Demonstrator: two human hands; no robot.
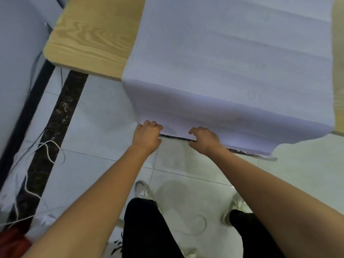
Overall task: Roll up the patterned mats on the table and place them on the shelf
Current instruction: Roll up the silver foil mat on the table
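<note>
A large mat [232, 62] lies white side up across the wooden table [93, 34], and its near end hangs over the table's front edge. A thin strip of dark pattern shows along the hanging lower edge. My left hand [148, 135] grips that edge near its left corner, fingers curled over it. My right hand [203, 139] holds the same edge a short way to the right, fingers curled over the top. No shelf is in view.
White floor tiles lie below, with a dark marbled strip [54, 131] at the left. Loose white and dark cords [42, 151] trail on the floor at the left beside a wall. My legs and white shoes [142, 189] stand under my arms.
</note>
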